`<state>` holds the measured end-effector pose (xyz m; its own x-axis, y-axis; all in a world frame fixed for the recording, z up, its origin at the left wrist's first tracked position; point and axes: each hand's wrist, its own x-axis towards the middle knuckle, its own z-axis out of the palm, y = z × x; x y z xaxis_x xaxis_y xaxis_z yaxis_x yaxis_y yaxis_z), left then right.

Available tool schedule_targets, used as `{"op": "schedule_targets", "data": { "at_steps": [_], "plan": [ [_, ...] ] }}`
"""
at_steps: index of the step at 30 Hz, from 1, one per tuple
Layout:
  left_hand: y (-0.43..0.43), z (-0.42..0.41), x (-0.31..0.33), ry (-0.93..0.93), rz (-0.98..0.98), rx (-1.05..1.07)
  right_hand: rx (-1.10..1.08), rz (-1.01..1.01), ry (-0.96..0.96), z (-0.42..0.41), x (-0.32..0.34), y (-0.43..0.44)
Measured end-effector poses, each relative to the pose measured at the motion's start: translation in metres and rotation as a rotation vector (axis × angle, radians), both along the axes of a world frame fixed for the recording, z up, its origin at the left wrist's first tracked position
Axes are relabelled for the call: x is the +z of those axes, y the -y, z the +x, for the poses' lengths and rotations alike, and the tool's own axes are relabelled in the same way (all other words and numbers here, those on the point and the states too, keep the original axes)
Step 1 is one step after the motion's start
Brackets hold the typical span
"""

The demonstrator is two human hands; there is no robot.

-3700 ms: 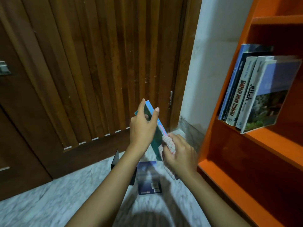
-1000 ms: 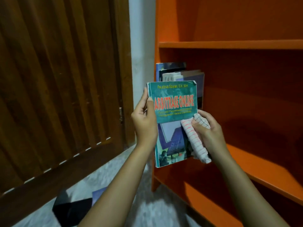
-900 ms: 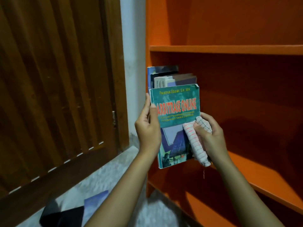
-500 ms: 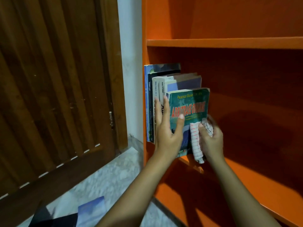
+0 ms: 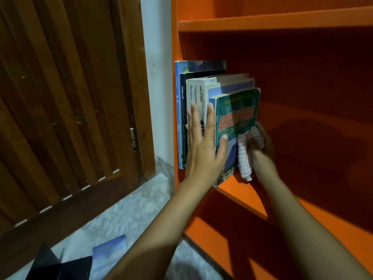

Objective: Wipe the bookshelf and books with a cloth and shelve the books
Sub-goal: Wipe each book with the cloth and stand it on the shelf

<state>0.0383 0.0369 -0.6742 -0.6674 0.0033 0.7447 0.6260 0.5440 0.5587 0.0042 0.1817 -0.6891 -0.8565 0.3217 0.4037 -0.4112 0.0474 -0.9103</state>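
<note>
The green book titled Arbitrase Online (image 5: 238,118) stands on the orange shelf board (image 5: 242,197) at the right end of a row of several upright books (image 5: 193,93). My left hand (image 5: 201,146) lies flat with straight fingers against the spines of that row, its thumb on the green book's cover. My right hand (image 5: 262,146) is behind the green book's right side and grips a white cloth with red stripes (image 5: 245,158), which hangs down against the cover.
The orange bookshelf (image 5: 282,25) has an upper board above and a lower compartment below. A brown slatted wooden door (image 5: 70,98) is on the left. On the marble floor lie a blue book (image 5: 110,251) and a black book (image 5: 60,267).
The green book has gone further into the shelf and stands against the row. My left hand has opened flat onto the spines. My right hand stays by the cover with the cloth.
</note>
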Motion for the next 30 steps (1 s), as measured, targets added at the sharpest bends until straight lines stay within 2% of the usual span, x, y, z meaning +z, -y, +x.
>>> {"op": "schedule_targets", "data": {
  "at_steps": [4,10,16,23,27,30],
  "plan": [
    [-0.002,-0.003,-0.005,-0.016,-0.022,0.01,-0.024,-0.047,0.009,-0.002,-0.01,-0.003],
    [-0.003,-0.004,-0.004,-0.044,-0.019,0.03,-0.14,-0.003,0.023,0.005,-0.009,-0.005],
    [0.001,0.011,0.009,0.026,-0.026,0.006,-0.208,0.077,0.178,0.035,0.011,-0.011],
    [0.04,0.045,0.037,0.115,-0.069,0.007,-0.224,0.188,-0.084,0.075,0.054,0.012],
    [0.094,0.069,0.038,0.118,-0.068,0.064,-0.113,0.338,-0.231,0.097,0.057,0.063],
    [0.143,0.085,0.01,0.206,-0.052,0.172,0.002,0.413,-0.276,0.106,0.033,0.116]
  ]
}}
